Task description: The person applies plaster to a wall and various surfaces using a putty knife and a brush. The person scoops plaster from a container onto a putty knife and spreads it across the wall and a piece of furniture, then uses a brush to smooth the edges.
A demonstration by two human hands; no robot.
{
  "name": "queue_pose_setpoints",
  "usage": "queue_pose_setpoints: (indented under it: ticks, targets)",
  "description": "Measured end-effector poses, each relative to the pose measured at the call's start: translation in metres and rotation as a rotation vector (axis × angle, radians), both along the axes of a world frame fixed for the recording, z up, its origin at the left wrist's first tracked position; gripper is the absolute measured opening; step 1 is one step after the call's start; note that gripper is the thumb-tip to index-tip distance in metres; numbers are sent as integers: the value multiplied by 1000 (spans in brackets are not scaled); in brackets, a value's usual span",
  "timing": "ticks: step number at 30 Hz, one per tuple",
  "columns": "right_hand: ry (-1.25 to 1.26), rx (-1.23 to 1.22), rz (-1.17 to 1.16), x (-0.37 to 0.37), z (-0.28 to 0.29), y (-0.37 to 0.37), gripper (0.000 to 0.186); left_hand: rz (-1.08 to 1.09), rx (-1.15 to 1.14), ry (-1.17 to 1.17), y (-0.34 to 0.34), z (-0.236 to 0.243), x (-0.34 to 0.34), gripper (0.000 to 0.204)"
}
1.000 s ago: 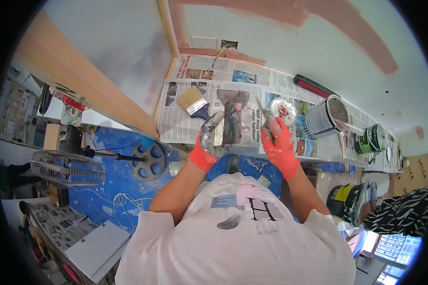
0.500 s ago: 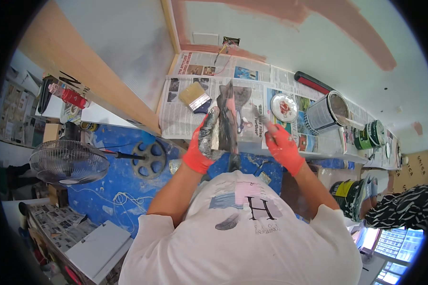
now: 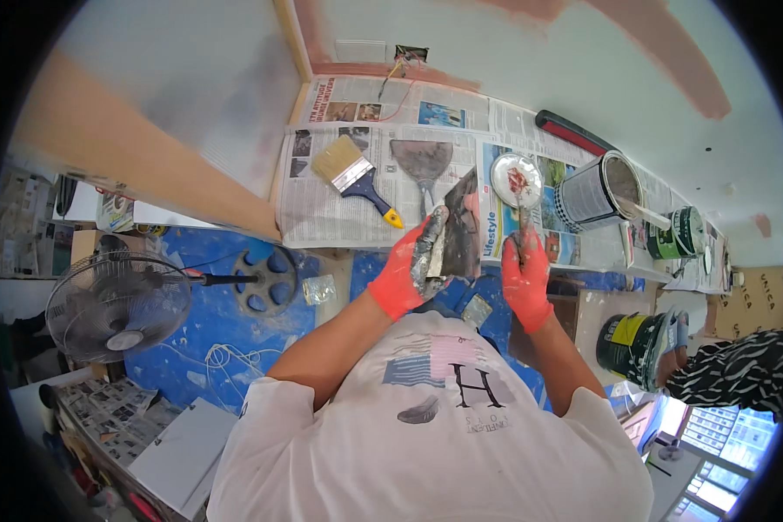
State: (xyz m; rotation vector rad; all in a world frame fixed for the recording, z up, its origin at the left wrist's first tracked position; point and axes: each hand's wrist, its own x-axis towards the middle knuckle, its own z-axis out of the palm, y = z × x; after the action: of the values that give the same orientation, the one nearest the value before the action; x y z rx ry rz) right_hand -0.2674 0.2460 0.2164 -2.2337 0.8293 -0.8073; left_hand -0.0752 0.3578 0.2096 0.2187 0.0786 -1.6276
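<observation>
My left hand (image 3: pixel 406 270), in a smeared red glove, grips a dark, paste-smeared trowel (image 3: pixel 459 226) held on edge. My right hand (image 3: pixel 525 275), in a matching glove, holds a narrow metal scraper (image 3: pixel 522 219) in front of a round white lid (image 3: pixel 515 174) with red paint on it. A wide scraper (image 3: pixel 421 157) lies on the newspaper-covered counter (image 3: pixel 322 217), left of the lid. Left of it lies a paintbrush (image 3: pixel 345 168) with wooden-coloured bristles and a blue-and-yellow handle.
An open paint can (image 3: pixel 587 196), green bucket (image 3: pixel 670 235) and red-black tool (image 3: pixel 570 132) stand or lie rightward. A fan (image 3: pixel 117 304) is at left, a wooden frame (image 3: pixel 148 157) beside the counter. A person in patterned clothing (image 3: pixel 726 383) is at lower right beside another bucket (image 3: pixel 631 348).
My left hand and the trowel have moved rightward, uncovering the wide scraper and brush handle. My right hand has shifted slightly right, its scraper now in front of the lid.
</observation>
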Motion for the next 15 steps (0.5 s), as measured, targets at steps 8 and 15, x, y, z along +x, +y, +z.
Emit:
queue_pose_setpoints:
  ticks: [8, 15]
  targets:
    - [115, 105, 126, -26, -47, -45, 45, 36, 94, -106, -59, -22, 7, 35]
    - [39, -39, 267, -29, -54, -120, 49, 322, 682, -1607, -120, -126, 94, 42]
